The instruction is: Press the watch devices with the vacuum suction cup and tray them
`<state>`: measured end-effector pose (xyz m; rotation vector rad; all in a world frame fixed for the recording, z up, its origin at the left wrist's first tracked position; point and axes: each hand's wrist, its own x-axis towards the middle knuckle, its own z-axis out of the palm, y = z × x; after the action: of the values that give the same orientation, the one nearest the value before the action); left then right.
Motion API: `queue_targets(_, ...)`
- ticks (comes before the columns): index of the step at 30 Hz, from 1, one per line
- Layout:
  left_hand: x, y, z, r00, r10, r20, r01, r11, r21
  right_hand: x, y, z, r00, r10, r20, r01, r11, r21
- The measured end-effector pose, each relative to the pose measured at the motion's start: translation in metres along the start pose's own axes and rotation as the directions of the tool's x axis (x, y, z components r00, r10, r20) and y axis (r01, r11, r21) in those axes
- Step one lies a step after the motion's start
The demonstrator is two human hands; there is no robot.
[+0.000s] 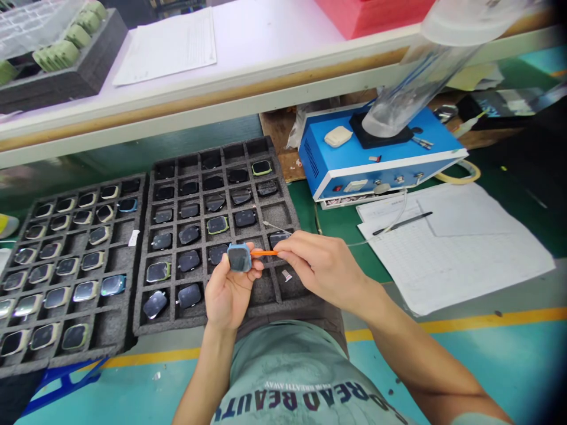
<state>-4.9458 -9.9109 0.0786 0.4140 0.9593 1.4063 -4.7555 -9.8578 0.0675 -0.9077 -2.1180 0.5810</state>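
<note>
A blue-framed watch body (239,258) with a dark screen is gripped by my left hand (230,290), between thumb and fingers. My right hand (325,265) pinches a thin orange stick (264,253), whose far end meets the watch's right side. A thin tube with a pale tip (277,228) also runs out from my right hand, pointing up and left. Both hands are above the front part of a dark foam tray (144,283), whose compartments hold several dark watch bodies.
Another foam tray (140,218) of watches lies at the left. A blue box (376,156) bearing a clear cylinder (398,88) stands back right. Papers (478,236) with a black pen (402,223) lie right. A shelf edge (248,88) crosses behind.
</note>
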Motion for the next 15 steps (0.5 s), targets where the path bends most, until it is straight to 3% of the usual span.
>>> queue_targets(6,0.001,0.001,0.002,1.000,-0.006,0.003,0.006,1.000,0.025,-0.001,0.003,-0.002,1.000,0.023,-0.016,-0.022,0.998,0.055)
queue_targets(9,0.003,0.003,0.003,0.999,0.021,-0.028,-0.020,0.999,0.039,-0.022,0.030,-0.023,0.983,0.150,-0.108,-0.144,0.988,0.061)
queue_targets(12,0.009,0.002,0.004,0.995,0.076,-0.068,-0.069,0.992,0.104,-0.064,0.079,-0.060,0.885,0.329,-0.330,-0.393,0.907,-0.150)
queue_targets(15,0.014,-0.001,0.007,0.986,0.144,-0.080,-0.118,0.956,0.267,-0.103,0.130,-0.094,0.796,0.392,-0.462,-0.581,0.708,-0.401)
